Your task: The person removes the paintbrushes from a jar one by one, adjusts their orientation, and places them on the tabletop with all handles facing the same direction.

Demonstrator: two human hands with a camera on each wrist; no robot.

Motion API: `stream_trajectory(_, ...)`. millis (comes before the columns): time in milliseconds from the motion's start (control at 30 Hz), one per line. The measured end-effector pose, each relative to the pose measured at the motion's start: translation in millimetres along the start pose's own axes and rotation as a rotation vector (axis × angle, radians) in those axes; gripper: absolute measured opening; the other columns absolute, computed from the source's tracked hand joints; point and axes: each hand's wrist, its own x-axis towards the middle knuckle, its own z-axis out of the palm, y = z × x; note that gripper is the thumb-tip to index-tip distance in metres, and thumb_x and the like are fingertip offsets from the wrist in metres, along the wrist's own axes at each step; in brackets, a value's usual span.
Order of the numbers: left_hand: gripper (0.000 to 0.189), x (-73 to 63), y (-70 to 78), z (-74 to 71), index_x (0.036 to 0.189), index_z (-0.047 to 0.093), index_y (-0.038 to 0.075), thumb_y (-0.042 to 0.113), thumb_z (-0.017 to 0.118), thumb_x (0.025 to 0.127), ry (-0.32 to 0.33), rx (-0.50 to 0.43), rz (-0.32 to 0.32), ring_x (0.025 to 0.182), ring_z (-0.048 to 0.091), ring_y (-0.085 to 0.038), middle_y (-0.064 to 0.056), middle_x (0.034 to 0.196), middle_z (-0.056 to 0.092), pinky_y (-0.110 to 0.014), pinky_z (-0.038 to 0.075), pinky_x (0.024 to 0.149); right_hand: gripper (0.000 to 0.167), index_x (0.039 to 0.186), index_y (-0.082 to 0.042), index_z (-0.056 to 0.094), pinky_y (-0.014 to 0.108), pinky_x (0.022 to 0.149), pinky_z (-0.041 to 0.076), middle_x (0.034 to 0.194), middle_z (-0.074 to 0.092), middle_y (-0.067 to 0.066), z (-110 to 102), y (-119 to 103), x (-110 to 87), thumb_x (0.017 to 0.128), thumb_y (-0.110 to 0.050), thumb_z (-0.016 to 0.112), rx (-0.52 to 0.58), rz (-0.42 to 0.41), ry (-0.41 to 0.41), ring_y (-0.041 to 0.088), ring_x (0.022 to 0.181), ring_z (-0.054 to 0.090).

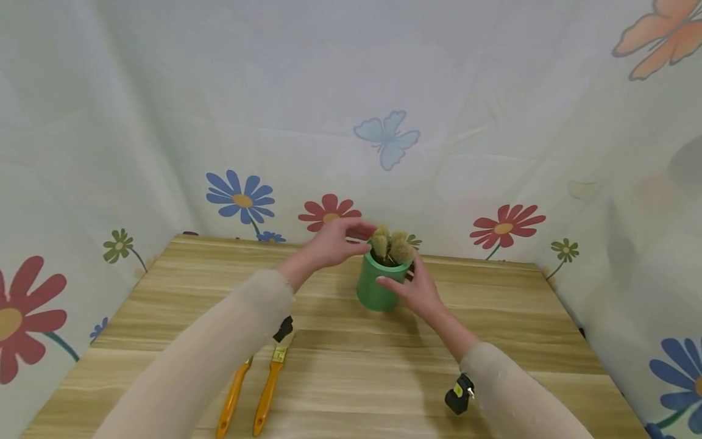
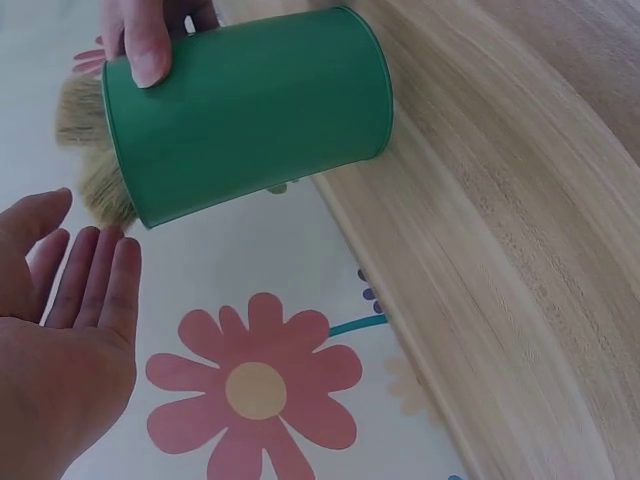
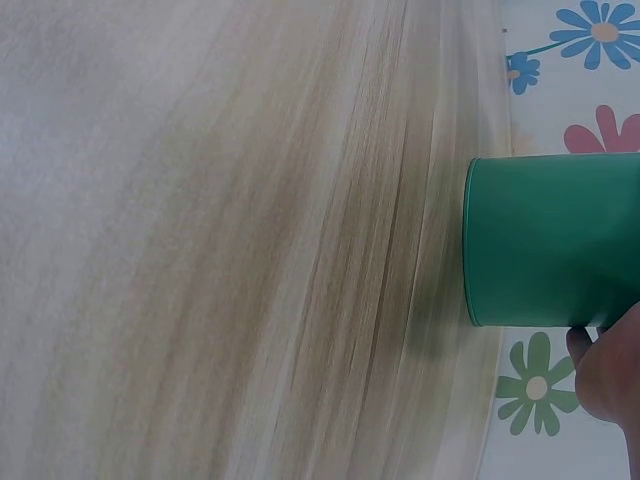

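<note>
A green cylindrical can (image 1: 378,286) stands upright near the back of the table, and pale bristle tufts of brushes (image 1: 401,250) stick up out of its mouth. My right hand (image 1: 421,291) grips the can near the rim from the right, with the thumb (image 2: 149,58) over its edge. The right wrist view catches the can's lower part (image 3: 550,240) and a little of that hand (image 3: 610,372). To the left of the rim, my left hand (image 1: 336,242) holds nothing, its fingers extended toward the bristles (image 2: 103,188).
On the wooden table (image 1: 340,378), two brushes with orange handles (image 1: 266,399) lie at the front left, partly hidden by the left sleeve (image 1: 219,347). A curtain printed with flowers and butterflies (image 1: 466,91) hangs behind the table's back edge.
</note>
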Motion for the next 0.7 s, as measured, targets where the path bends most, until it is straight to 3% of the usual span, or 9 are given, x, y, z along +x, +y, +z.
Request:
stream_trajectory(333, 0.044, 7.3, 5.2, 4.3, 0.144, 0.065, 0.007, 0.011, 0.075, 0.102, -0.011, 0.090, -0.007, 0.133, 0.064, -0.027, -0.010, 0.142, 0.068, -0.043, 0.054, 0.110, 0.094, 0.167, -0.019, 0.028, 0.057, 0.123, 0.039, 0.166, 0.041, 0.009, 0, -1, -0.3, 0.094, -0.036, 0.086, 0.003, -0.015, -0.002, 0.032, 0.152, 0.042)
stream_trajectory(700, 0.046, 12.8, 6.6, 5.9, 0.145, 0.065, 0.010, 0.011, 0.076, 0.101, -0.033, 0.128, -0.033, 0.134, 0.063, -0.025, -0.007, 0.142, 0.068, -0.042, 0.052, 0.112, 0.093, 0.167, -0.019, 0.029, 0.057, 0.123, 0.038, 0.166, 0.040, 0.009, 0, -3, -2.2, 0.095, -0.032, 0.086, 0.016, -0.021, -0.005, 0.032, 0.152, 0.042)
